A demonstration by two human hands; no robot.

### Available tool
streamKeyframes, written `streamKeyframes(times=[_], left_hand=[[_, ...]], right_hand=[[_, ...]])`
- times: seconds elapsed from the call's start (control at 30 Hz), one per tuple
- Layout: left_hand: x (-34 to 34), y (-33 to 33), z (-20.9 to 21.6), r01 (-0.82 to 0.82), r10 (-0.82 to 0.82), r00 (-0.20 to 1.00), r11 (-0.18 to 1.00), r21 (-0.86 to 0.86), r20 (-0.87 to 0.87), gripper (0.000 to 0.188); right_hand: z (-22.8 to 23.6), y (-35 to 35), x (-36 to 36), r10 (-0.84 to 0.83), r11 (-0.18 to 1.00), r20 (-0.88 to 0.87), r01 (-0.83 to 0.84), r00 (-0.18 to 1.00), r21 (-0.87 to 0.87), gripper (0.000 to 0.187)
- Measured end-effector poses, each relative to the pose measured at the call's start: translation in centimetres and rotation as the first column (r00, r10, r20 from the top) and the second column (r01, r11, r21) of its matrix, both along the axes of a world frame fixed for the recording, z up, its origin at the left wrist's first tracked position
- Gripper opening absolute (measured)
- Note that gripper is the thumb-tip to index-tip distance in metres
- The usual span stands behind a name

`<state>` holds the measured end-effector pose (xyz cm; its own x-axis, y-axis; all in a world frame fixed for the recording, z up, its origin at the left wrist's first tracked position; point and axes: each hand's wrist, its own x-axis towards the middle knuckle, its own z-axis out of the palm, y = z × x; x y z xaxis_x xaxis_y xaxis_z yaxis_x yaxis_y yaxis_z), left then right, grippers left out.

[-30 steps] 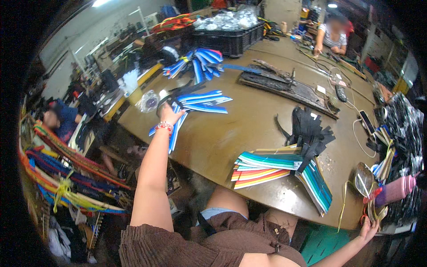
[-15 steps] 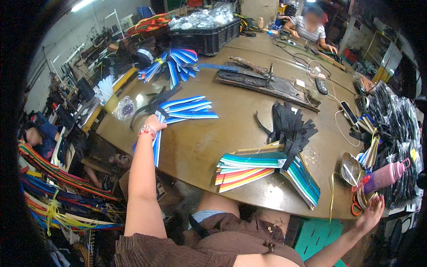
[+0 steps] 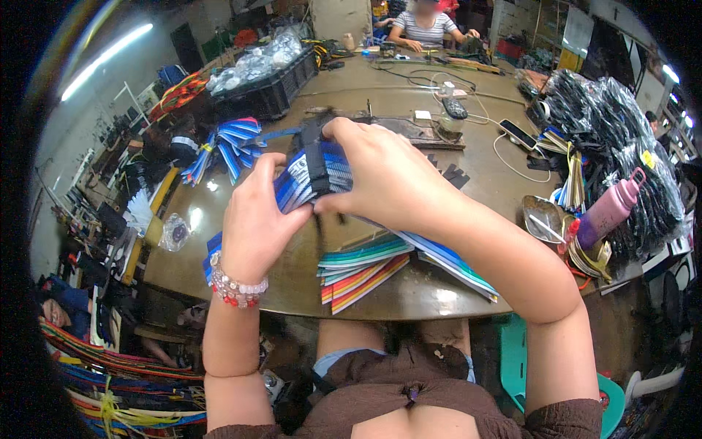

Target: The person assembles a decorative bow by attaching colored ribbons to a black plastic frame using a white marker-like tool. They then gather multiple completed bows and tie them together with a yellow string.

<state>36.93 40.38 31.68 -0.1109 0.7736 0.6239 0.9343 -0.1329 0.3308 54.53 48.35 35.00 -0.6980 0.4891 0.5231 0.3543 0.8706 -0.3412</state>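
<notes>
My left hand (image 3: 256, 216) and my right hand (image 3: 391, 172) hold up a bundle of blue and white striped webbing straps (image 3: 294, 179) above the table. A black band (image 3: 315, 159) crosses the bundle's middle. Fingers of both hands curl round it from either side, partly hiding the straps. Some blue strap ends (image 3: 212, 252) hang out beyond my left wrist. Below the hands, a second bundle of green, white, red and yellow straps (image 3: 365, 269) lies at the near edge; my right arm covers part of it.
Another blue strap bundle (image 3: 228, 146) lies at the left, before a black crate (image 3: 252, 102) of plastic-wrapped items. At right are a phone (image 3: 518, 134), a pink bottle (image 3: 613, 208), a small dish (image 3: 542, 217) and plastic-wrapped black goods (image 3: 585, 124). Someone in a striped shirt (image 3: 428, 31) sits across the table.
The blue and white bundle has risen from the table's left side toward the middle. My right hand has come from the far right and now grips it along with my left.
</notes>
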Motion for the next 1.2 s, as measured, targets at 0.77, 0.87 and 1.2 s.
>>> streamKeyframes(times=[0.77, 0.87, 1.2], left_hand=[[5.5, 8.0, 1.2, 0.661, -0.59, 0.493, 0.732, 0.166, 0.639, 0.047], [5.3, 8.6, 0.7, 0.731, -0.637, 0.453, 0.666, 0.15, 0.623, 0.052], [4.3, 12.2, -0.7, 0.452, -0.45, 0.89, 0.857, 0.247, -0.065, 0.066]], right_hand=[[0.5, 4.7, 8.8, 0.046, 0.915, -0.229, -0.133, 0.972, -0.38, 0.089], [0.3, 4.4, 9.9, 0.02, 0.872, -0.158, -0.094, 0.987, -0.48, 0.085], [-1.6, 5.5, 13.5, -0.288, 0.955, 0.027, 0.285, 0.957, 0.078, 0.057]])
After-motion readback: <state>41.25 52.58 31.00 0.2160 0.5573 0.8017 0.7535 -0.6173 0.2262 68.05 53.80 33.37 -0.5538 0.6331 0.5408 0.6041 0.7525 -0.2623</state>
